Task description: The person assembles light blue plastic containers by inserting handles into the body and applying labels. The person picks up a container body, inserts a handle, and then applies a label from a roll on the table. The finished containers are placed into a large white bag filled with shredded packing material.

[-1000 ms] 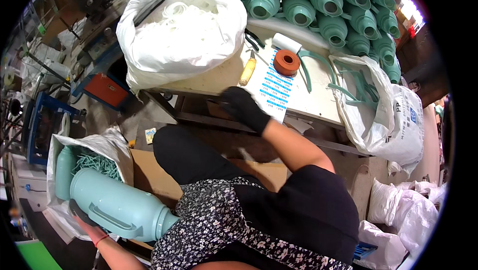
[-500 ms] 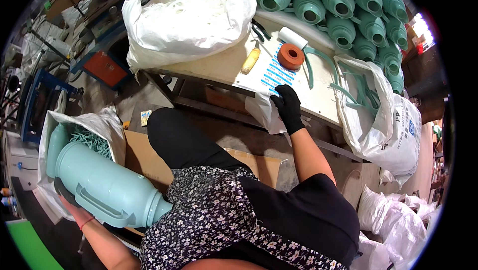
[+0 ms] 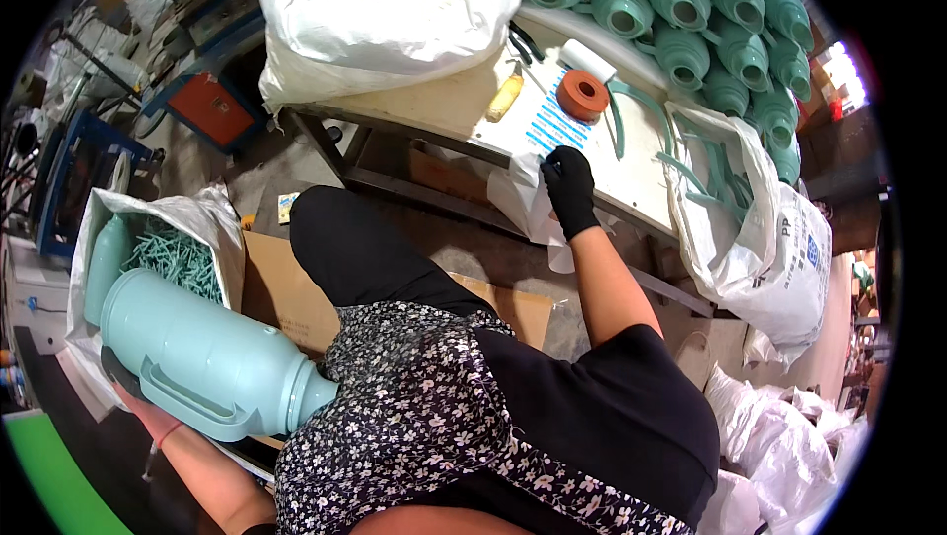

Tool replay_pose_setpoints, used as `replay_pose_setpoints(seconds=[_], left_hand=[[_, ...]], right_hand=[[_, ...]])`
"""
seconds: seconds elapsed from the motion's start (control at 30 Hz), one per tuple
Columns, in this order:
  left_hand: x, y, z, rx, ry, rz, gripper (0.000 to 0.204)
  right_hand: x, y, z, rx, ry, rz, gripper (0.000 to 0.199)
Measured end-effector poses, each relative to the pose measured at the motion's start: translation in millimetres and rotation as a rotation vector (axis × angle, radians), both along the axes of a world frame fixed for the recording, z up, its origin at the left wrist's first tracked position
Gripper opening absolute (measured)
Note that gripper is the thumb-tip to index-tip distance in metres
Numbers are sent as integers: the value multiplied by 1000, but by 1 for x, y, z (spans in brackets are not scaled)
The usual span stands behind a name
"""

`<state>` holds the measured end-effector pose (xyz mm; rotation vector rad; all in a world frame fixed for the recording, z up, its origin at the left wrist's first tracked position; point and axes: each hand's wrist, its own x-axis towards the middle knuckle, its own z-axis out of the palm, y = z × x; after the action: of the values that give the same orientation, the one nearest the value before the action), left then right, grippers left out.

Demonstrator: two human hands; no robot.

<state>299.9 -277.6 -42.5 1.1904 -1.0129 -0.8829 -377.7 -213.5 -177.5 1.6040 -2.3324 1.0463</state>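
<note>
Black-gloved right hand [image 3: 570,185] pinching sticker sheet [image 3: 552,126] | left hand [image 3: 133,392] gripping one pale-green jug [image 3: 202,357] | one orange roll [image 3: 582,94]

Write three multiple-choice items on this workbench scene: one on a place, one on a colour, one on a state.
1. Where does the orange tape roll lie?
A. on the table
B. on the floor
C. in the white sack

2. What colour is the glove on the right hand?
A. white
B. black
C. yellow

3. What is the left hand doing?
A. hanging free
B. resting on the table
C. holding the big pale green jug from beneath

Answers:
1. A, the roll sits on the tabletop beside the green strips.
2. B, the glove at the table edge is black.
3. C, the hand grips the jug's underside beside the person's lap.
</note>
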Motion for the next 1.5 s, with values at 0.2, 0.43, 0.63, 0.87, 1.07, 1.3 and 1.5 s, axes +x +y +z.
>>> replay_pose_setpoints(seconds=[0.2,0.43,0.63,0.87,1.07,1.3,1.5], left_hand=[[40,-8,2,12,135,315,39],[-61,-47,83,-215,-307,32,22],[-52,-42,85,-172,-597,98,25],[-58,-38,88,-171,-668,152,32],[-56,-38,94,-235,-577,184,31],[-15,15,108,-266,-335,624,20],[-72,59,37,-45,-289,513,22]], right_hand=[[113,-42,61,-9,-20,416,17],[310,-130,198,273,-1025,1363,58],[393,-150,235,523,-868,1539,60],[414,-153,220,461,-775,1528,65],[380,-188,151,21,-454,1449,78],[328,-115,119,214,-720,1352,67],[338,-119,112,316,-633,1005,49]])
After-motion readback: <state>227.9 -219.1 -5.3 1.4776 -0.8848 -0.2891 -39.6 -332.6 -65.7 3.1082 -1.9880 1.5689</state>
